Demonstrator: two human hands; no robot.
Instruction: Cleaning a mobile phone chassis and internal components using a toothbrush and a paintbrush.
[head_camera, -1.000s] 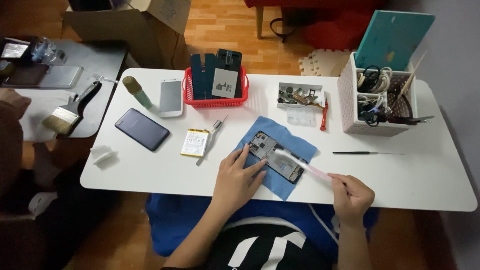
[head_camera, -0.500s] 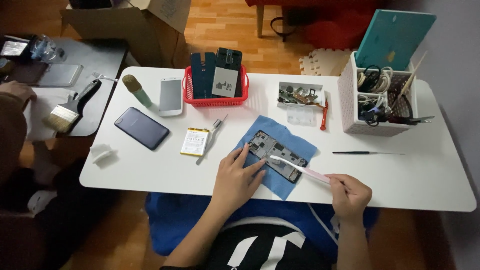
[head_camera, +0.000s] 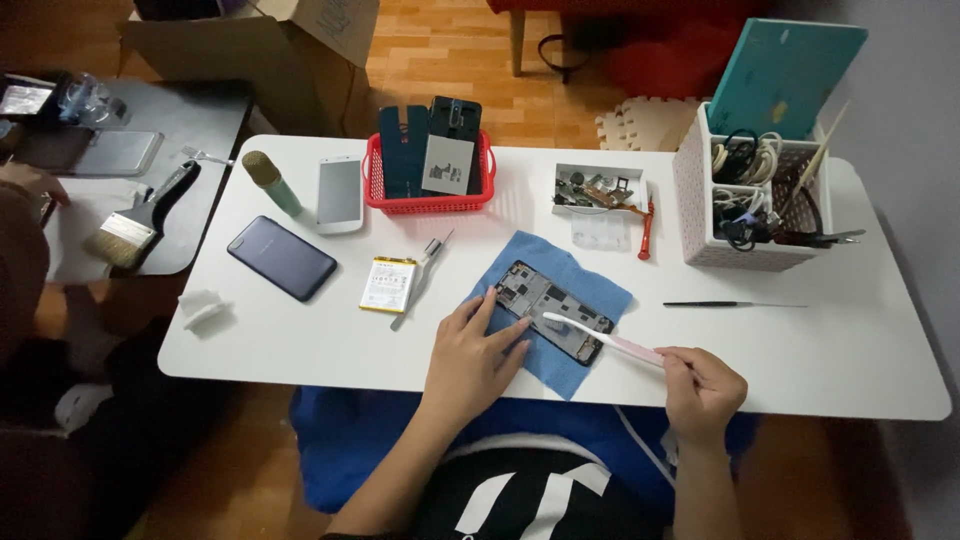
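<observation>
Now the left hand, fingers spread apart, presses the opened phone on the blue cloth; at four o'clock, the right hand pinches a toothbrush over it.

The cloth is plain blue, the basket red, the table white, the toothbrush pale pink, perhaps white-bristled, and the standing board teal.

White table held blue cloth, red basket, 2 phones, battery, prob. tweezers, white organizer.
</observation>
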